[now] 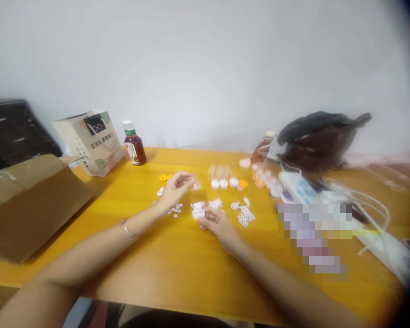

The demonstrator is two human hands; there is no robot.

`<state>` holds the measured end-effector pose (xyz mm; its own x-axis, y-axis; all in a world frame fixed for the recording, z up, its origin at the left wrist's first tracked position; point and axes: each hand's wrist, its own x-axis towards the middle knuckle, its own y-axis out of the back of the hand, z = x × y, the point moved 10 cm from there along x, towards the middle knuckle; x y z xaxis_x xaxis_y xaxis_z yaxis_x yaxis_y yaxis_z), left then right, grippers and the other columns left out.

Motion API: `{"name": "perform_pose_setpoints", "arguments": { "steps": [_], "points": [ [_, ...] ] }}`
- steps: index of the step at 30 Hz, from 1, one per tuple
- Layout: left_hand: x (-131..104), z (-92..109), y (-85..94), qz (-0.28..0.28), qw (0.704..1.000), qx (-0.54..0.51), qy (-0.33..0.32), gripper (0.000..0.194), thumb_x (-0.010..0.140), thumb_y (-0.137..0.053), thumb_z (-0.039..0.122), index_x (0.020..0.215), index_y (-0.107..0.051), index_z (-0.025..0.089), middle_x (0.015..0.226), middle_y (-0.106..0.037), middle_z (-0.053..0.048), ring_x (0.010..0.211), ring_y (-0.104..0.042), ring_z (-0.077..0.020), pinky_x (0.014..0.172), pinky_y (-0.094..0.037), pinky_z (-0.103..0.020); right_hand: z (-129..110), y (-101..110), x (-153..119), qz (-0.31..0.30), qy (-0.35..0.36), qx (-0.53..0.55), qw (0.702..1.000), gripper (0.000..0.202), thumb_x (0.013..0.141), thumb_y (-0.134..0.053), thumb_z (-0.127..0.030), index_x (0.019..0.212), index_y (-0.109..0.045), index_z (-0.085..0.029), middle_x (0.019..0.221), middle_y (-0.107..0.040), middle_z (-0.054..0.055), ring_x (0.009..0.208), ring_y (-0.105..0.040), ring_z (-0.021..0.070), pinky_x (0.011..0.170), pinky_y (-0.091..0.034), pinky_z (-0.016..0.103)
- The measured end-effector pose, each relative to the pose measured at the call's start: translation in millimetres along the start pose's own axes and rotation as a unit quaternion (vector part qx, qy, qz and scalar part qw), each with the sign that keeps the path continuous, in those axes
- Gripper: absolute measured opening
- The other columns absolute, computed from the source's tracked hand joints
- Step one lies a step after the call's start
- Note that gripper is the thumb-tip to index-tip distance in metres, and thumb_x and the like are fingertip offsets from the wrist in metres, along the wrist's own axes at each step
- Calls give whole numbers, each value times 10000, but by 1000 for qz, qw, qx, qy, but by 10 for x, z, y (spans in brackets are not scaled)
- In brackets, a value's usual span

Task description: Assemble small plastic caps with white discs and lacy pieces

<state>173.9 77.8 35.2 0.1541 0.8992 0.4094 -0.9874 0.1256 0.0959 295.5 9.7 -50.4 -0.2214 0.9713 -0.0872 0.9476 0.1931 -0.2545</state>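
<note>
My left hand [179, 187] pinches a small clear piece [196, 183] above the middle of the yellow table [133, 259]. Lower and to its right, my right hand [218, 224] holds a small white part [198, 211] between thumb and fingers. Small white discs [175, 209] lie beneath my left wrist. White cut-out pieces [246, 216] are to the right of my right hand. Behind the hands stand several clear tubes [219, 171] with white caps [224, 183] and an orange cap [242, 184] in front of them.
An open cardboard box [37, 205] stands at the left, with a paper bag [95, 143] and a dark red bottle [134, 146] behind. At the right are a black bag [321, 139], a second bottle [262, 148], a power strip [299, 187] and white cables [384, 214].
</note>
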Motion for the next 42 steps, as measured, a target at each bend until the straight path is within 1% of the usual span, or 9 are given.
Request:
{"name": "perform_pose_setpoints", "arguments": {
  "steps": [3,6,9,14,21,26,32,37,42],
  "points": [
    [-347,140,105,49,999,-20,-9,254,754,-605,292,964,-538,166,953,-599,-55,884,-570,-147,832,-446,-288,-10,-10,-6,1,2,-7,1000,381,565,-748,-310,879,-583,-172,640,-600,-32,545,-522,88,574,-417,245],
    [-551,120,28,34,999,-24,8,254,748,-613,280,966,-530,179,948,-601,-53,886,-576,-154,809,-459,-282,-27,-60,-22,-18,3,-17,1000,353,569,-747,-295,868,-604,-172,685,-621,-15,568,-520,92,577,-420,240],
    [-634,48,-49,16,999,-30,16,247,743,-621,277,952,-531,181,943,-607,-52,894,-576,-155,821,-455,-285,-33,-88,-34,-28,1,-22,999,329,581,-740,-292,862,-617,-175,697,-623,-13,589,-523,92,582,-416,230],
    [-667,-51,-120,-12,1000,-19,22,244,741,-627,290,941,-551,172,941,-610,-60,893,-576,-160,835,-450,-291,-64,-99,-48,-33,8,-36,999,313,593,-731,-310,860,-626,-184,685,-615,-13,594,-522,97,593,-421,234],
    [-704,-47,-157,-36,999,-11,17,240,730,-643,287,921,-565,165,947,-599,-70,876,-567,-161,820,-451,-292,-91,-104,-58,-32,10,-40,999,313,588,-737,-286,860,-620,-183,714,-625,-15,640,-542,101,664,-428,247],
    [-691,-85,-153,-40,998,-26,28,223,723,-647,294,882,-564,162,911,-600,-63,878,-563,-165,828,-444,-304,-43,-99,-47,-44,10,-54,998,305,611,-724,-302,876,-631,-184,721,-625,-6,628,-534,103,633,-427,243],
    [-677,-101,-205,-88,988,-104,77,264,732,-641,329,915,-557,158,941,-626,-70,882,-582,-168,802,-445,-293,-12,-140,-75,-70,-4,-8,998,272,634,-705,-317,868,-649,-189,680,-611,-7,569,-498,90,572,-400,226],
    [-726,-71,-337,-158,961,-198,109,320,768,-606,354,1016,-532,167,1084,-603,-110,974,-573,-210,835,-431,-330,-16,-236,-129,-100,-33,57,993,201,641,-697,-315,786,-658,-180,692,-601,-3,549,-479,76,552,-382,215],
    [-725,-76,-309,-125,967,-203,86,300,720,-668,315,966,-553,186,1057,-594,-72,1011,-539,-194,849,-417,-294,13,-252,-141,-99,-44,62,992,213,638,-713,-280,817,-661,-180,682,-596,-11,559,-475,68,551,-363,201]
  ]
}}
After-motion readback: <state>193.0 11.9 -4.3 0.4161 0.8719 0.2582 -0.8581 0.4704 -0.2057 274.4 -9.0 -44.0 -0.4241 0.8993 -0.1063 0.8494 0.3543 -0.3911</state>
